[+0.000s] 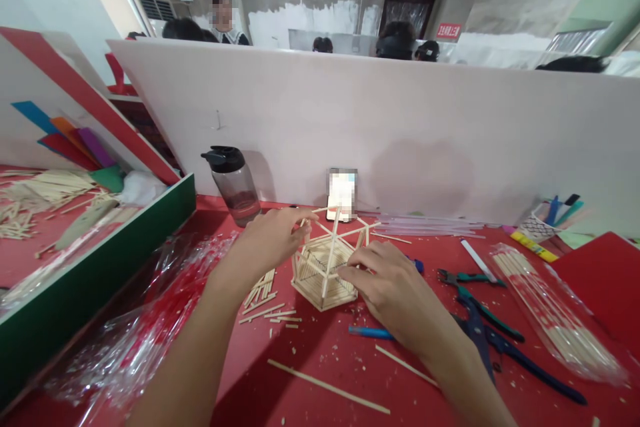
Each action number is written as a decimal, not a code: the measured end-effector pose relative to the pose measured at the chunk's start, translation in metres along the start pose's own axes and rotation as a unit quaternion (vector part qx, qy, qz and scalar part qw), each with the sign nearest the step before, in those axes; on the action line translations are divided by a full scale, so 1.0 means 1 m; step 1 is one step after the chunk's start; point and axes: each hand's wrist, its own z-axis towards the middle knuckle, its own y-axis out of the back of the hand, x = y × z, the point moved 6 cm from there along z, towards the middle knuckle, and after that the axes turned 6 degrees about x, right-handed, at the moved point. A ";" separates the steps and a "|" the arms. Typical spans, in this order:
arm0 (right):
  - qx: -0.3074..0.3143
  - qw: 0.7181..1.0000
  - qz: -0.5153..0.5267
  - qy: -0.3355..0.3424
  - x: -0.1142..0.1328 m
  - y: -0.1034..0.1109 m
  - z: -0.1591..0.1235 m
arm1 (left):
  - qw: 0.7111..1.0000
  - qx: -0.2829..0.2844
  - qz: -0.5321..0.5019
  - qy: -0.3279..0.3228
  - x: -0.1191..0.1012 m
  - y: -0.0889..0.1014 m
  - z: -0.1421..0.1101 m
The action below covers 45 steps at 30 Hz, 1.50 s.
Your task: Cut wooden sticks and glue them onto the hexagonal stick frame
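Note:
A small six-sided framework of thin wooden sticks (326, 280) stands on the red table in front of me. It has a slatted base, upright posts and sticks joined across the top. My left hand (280, 230) is closed at its upper left corner, thumb and fingers pinching the frame there. At the right front side, my right hand (383, 270) has curled fingers gripping the framework near a post. The exact stick between those fingers is partly hidden. Short cut sticks (263, 297) lie left of the base, and a blue pen (370, 332) lies just in front of it.
A water bottle (235, 187) and a lit phone (341, 197) stand by the white partition (400, 127). Pliers (480, 310) and bagged sticks (555, 313) lie right. Crumpled plastic wrap (155, 320) lies left beside a green-edged divider (100, 290). Longer sticks (327, 385) lie in front.

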 end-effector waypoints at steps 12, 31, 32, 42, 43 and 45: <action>0.006 1.000 -0.008 0.013 0.008 0.000 0.005 | 0.999 0.013 0.045 -0.011 -0.008 0.003 -0.003; 0.086 0.981 0.108 -0.133 -0.048 0.011 -0.021 | 0.974 0.094 -0.009 -0.207 -0.020 -0.004 -0.036; 0.083 0.982 0.109 -0.132 -0.047 0.012 -0.020 | 0.974 0.094 -0.011 -0.206 -0.019 -0.005 -0.035; 0.072 0.983 0.108 -0.134 -0.044 0.015 -0.019 | 0.967 0.084 0.007 -0.240 -0.022 -0.009 -0.031; 0.071 0.982 0.108 -0.134 -0.044 0.015 -0.019 | 0.967 0.084 0.007 -0.240 -0.022 -0.009 -0.031; 0.067 0.982 0.111 -0.138 -0.044 0.015 -0.019 | 0.968 0.084 0.006 -0.237 -0.022 -0.009 -0.032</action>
